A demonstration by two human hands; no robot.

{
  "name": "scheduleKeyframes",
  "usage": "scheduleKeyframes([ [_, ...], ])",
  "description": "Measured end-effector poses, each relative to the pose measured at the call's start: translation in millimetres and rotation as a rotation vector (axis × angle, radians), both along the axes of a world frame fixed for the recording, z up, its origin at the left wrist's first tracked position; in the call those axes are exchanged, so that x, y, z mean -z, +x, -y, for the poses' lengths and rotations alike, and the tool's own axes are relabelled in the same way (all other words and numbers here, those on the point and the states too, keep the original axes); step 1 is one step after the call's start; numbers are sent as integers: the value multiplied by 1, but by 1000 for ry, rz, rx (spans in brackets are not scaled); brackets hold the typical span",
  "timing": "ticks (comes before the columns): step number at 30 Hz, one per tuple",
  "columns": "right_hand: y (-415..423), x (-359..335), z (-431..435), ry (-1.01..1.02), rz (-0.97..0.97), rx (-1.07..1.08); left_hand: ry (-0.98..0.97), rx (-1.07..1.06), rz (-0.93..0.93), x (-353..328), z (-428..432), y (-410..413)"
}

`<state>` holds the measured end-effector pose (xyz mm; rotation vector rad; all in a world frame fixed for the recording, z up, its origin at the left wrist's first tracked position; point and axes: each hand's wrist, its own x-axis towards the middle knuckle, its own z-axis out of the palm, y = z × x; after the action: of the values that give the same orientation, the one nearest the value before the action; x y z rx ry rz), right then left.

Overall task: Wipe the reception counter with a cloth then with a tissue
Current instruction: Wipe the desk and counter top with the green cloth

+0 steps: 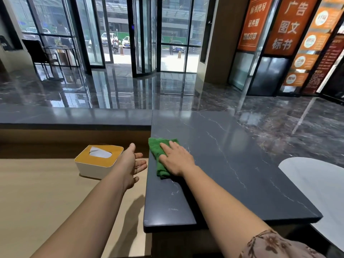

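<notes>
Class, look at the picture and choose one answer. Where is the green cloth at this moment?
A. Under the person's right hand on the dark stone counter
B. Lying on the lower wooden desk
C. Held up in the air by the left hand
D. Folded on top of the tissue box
A: the right hand lies flat, fingers straight, on the green cloth, which rests on the dark stone counter; the left hand holds nothing.
</notes>
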<state>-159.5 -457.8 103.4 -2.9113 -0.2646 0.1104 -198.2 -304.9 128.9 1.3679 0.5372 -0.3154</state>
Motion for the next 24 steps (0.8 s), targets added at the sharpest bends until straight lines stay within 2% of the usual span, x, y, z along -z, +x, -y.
scheduleKeyframes([
  [3, 10, -1, 57, -21, 18, 100, 12, 5, -4, -3, 6, 6],
  [9, 21, 3, 189, -31, -6, 488, 5, -14, -33, 1, 6, 16],
  [11, 24, 3, 203, -23, -11, 600, -6, -22, -34, 4, 6, 18],
  [14, 36, 3, 180, -57, 22, 695, -23, -30, -36, 8, 5, 18],
  [17, 57, 5, 125, -88, 45, 599, -28, -27, -35, 10, 2, 20],
  [22, 74, 8, -6, -53, 14, 132, -20, -24, -11, 6, 2, 29],
  [24, 72, 6, -26, -25, 6, 14, -4, -24, 7, 3, 7, 36],
])
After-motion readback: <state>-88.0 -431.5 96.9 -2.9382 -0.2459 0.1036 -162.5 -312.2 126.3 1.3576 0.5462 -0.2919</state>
